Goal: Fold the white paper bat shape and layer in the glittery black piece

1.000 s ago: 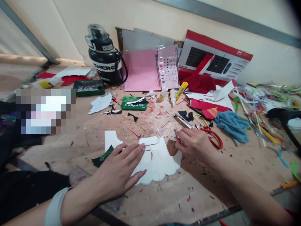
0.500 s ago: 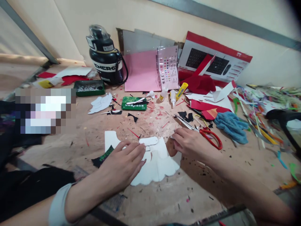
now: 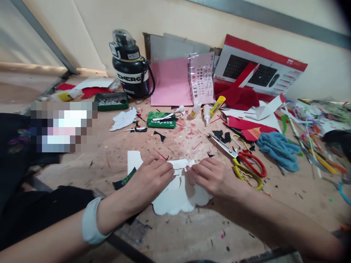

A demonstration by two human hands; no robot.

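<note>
A white paper cutout (image 3: 170,201) with a scalloped lower edge lies on the table. Across its upper part is a small white strip (image 3: 179,164) with dark outlines. My left hand (image 3: 155,177) is closed at the strip's left end, its fingertips on the paper. At the right end my right hand (image 3: 210,175) pinches a small white paper piece (image 3: 191,163). Scissors (image 3: 237,157) with red and yellow handles lie right of my right hand. A black and green scrap (image 3: 124,179) sits left of my left hand.
Behind stand a black bottle (image 3: 131,69), a pink paper pack (image 3: 171,80) and a keyboard box (image 3: 257,69). Glue bottles (image 3: 206,114), a green tin (image 3: 161,120) and a blue cloth (image 3: 279,149) lie nearer. A person's dark sleeve (image 3: 16,153) is at left.
My right hand has moved left from beside the scissors to the strip's right end, bringing a small white piece. The yellow scissor handle has come into view. The camera view has shifted slightly.
</note>
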